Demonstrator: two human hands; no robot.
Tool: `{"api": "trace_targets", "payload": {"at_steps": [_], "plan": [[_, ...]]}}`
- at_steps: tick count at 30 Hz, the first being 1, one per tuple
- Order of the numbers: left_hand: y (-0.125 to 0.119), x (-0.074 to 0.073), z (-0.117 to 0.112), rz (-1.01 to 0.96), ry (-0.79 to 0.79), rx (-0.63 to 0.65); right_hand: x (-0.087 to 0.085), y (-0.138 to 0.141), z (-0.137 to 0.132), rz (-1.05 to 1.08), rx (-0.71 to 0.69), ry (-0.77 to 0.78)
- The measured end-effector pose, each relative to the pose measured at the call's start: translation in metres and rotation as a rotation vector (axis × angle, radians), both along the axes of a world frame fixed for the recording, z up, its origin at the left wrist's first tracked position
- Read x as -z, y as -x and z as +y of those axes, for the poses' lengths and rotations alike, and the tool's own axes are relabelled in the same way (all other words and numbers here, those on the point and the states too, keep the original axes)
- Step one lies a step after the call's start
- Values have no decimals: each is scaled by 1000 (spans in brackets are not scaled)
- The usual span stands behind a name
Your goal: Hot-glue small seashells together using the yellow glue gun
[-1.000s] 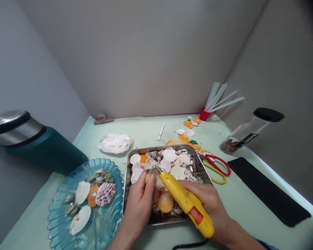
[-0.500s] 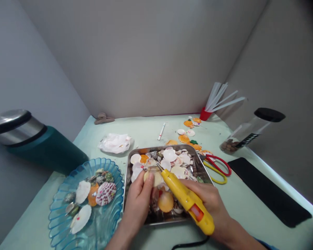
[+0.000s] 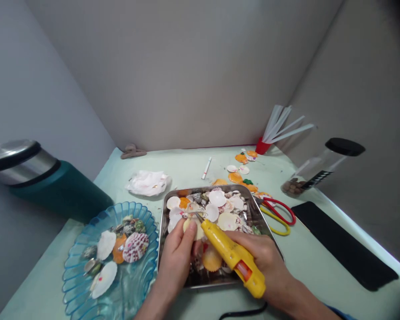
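My left hand (image 3: pixel 177 258) pinches a pale cream shell (image 3: pixel 192 227) and holds it over the metal tray (image 3: pixel 268 233), which is heaped with white, orange and grey shells. A yellow glue gun (image 3: pixel 231 255) lies in my right hand (image 3: pixel 266 262), fingers wrapped round its grip. The gun's metal nozzle touches the top edge of the held shell. A black cord runs from the gun off the bottom edge.
A blue glass dish (image 3: pixel 83 275) with several shells sits at the left. Red and yellow scissors (image 3: pixel 277 214), a black mat (image 3: pixel 343 244), a tilted jar (image 3: pixel 320 171), a red cup of glue sticks (image 3: pixel 280 129), decorated shells (image 3: pixel 242 171), crumpled tissue (image 3: pixel 147 182) and a steel-lidded bin (image 3: pixel 26 178) surround the tray.
The glue gun has shifted a little to the left and its nozzle has come down onto the shell. My left hand has kept the shell in nearly the same place.
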State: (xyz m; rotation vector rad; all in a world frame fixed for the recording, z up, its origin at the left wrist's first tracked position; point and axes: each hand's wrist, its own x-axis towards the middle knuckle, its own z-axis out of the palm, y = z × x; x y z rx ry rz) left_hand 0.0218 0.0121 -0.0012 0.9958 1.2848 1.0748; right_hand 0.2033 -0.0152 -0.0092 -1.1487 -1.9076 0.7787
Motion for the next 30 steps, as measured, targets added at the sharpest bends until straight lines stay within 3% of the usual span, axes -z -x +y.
{"api": "trace_targets", "payload": {"at_steps": [15,30], "plan": [[-3,1,-2,-108,56,19,-2,1,0,-14,16,-1],[-4,0,-2,-43,43,6,-1,0,0,14,11,-12]]}}
